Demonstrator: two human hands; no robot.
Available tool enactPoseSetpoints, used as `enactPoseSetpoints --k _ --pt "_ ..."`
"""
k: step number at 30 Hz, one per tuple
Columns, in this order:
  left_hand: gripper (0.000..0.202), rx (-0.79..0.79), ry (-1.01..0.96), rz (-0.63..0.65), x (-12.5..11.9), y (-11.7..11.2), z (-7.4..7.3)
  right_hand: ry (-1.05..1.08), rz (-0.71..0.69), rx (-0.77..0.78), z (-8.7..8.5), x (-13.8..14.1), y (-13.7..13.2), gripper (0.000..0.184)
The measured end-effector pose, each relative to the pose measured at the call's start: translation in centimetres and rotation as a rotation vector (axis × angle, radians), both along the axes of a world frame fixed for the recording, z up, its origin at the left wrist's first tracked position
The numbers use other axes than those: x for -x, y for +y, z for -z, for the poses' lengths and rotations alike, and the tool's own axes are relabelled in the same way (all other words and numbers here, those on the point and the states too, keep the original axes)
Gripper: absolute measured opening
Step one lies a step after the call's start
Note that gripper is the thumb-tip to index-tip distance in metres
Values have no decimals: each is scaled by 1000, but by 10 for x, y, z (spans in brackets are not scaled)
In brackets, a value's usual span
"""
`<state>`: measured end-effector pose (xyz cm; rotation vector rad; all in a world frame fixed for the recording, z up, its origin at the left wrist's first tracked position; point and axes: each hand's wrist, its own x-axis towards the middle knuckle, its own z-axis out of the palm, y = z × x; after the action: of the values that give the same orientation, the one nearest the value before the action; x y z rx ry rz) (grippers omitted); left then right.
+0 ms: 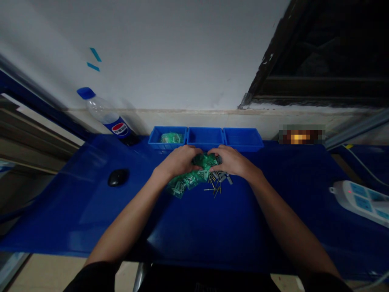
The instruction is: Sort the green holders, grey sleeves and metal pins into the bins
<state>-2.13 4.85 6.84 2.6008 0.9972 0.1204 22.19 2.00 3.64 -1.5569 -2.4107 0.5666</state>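
Note:
My left hand (182, 160) and my right hand (233, 160) are both closed on a green plastic bag (208, 161), thumbs towards me, fingertips partly hidden behind it. Below my left hand, more green bags with small metal parts (179, 187) lie on the blue tabletop. Loose long thin metal pins (216, 188) and short grey metal pieces (224, 177) are scattered beneath my right hand. Just beyond my hands stands a row of blue bins; the left bin (152, 136) holds another green bag (172, 138).
The middle bin (205, 135) and right bin (243, 138) stand against the wall. A Pepsi bottle (111, 121) stands at the back left, with a black computer mouse (118, 177) in front of it. A white power strip (361, 200) lies at the right. One patch at the back right is pixelated.

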Motion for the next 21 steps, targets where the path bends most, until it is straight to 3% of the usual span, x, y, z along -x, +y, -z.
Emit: enactPoseSetpoints --k 9,15,18,21 --pt "36 -9 -22 -30 0 3 9 142 101 22 -12 3 2 18" --pt "42 -35 2 -80 -1 2 11 97 6 -78 -17 3 0 22" --pt "37 -47 -14 -72 -1 3 13 85 -70 -61 -13 5 -1 39" --pt "30 -58 -41 -66 -1 3 16 70 -117 -53 -11 8 -2 37"
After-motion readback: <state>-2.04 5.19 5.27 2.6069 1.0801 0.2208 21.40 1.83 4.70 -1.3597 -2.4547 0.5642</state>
